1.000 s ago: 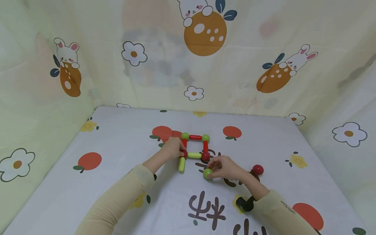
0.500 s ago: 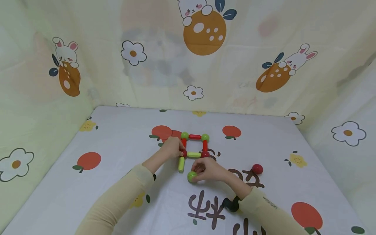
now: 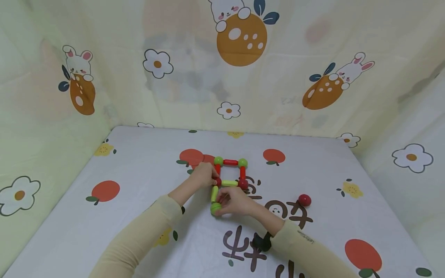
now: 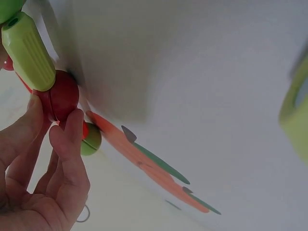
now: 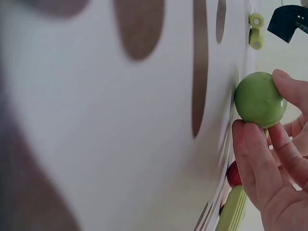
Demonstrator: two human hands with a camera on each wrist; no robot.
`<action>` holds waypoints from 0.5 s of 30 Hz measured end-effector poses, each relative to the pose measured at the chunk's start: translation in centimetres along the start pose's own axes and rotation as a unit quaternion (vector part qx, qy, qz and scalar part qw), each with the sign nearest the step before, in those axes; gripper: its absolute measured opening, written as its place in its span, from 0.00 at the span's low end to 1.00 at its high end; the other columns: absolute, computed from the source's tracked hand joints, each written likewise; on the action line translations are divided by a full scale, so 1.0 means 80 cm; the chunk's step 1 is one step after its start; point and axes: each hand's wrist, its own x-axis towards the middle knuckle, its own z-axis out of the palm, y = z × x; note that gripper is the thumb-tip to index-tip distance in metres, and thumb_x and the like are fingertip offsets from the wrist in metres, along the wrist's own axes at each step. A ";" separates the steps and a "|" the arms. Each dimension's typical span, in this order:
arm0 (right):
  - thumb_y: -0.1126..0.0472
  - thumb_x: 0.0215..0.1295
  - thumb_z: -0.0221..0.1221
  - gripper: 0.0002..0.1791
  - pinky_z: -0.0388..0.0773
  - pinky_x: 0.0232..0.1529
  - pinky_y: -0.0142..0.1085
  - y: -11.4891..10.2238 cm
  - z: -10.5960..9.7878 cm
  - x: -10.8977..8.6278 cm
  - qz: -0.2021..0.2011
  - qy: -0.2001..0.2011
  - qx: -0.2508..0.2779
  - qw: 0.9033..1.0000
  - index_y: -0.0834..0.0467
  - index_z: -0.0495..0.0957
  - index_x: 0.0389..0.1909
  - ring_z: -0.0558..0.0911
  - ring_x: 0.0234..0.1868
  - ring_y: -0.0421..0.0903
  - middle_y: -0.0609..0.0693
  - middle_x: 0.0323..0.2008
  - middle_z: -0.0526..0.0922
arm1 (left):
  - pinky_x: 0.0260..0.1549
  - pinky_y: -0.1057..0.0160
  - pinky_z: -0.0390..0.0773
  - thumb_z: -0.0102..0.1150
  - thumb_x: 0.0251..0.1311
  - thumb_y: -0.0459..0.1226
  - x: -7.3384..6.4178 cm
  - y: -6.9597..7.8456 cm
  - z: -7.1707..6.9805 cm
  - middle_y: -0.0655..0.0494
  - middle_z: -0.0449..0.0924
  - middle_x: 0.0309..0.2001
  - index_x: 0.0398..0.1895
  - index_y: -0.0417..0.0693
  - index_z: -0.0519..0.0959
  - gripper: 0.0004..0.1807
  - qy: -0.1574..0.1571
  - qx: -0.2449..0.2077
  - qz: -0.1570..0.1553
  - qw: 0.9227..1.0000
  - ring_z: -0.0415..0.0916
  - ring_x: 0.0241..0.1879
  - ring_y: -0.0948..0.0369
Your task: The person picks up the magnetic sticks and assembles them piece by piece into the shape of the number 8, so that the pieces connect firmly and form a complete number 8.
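Left hand (image 3: 203,175): fingers pinching red corner ball (image 4: 65,94); slack there could let it swivel. Green ball (image 5: 260,99) at near end of yellow-green rod (image 3: 214,194), clamped in fingers of right hand (image 3: 236,200); off-line push might skew the rod.

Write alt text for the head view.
A person's right hand holds a green ball at the near end of a lime rod; the left hand pinches a red corner ball of a rod-and-ball square on a fruit-print cloth. Another red ball lies to the right.
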 end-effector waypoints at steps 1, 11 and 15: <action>0.64 0.42 0.72 0.15 0.75 0.34 0.29 0.000 0.001 0.001 -0.003 0.002 0.003 1.000 0.61 0.77 0.29 0.77 0.31 0.42 0.47 0.28 0.78 | 0.28 0.69 0.73 0.65 0.50 0.33 0.000 0.000 0.000 0.55 0.82 0.33 0.38 0.43 0.84 0.10 0.000 -0.001 0.000 1.000 0.72 0.33 0.60; 0.63 0.42 0.72 0.15 0.74 0.31 0.29 -0.004 0.004 0.006 0.004 0.007 0.003 1.000 0.62 0.76 0.28 0.75 0.28 0.41 0.48 0.25 0.77 | 0.27 0.70 0.73 0.65 0.50 0.32 0.001 -0.001 0.001 0.54 0.82 0.33 0.38 0.43 0.84 0.10 0.001 -0.008 -0.001 1.000 0.71 0.34 0.60; 0.63 0.42 0.72 0.15 0.75 0.31 0.29 -0.004 0.003 0.005 0.000 0.005 0.005 1.000 0.63 0.76 0.28 0.75 0.29 0.42 0.48 0.26 0.77 | 0.26 0.70 0.73 0.65 0.50 0.32 0.002 -0.001 0.003 0.54 0.82 0.32 0.39 0.43 0.84 0.11 0.002 -0.006 0.000 1.000 0.71 0.33 0.60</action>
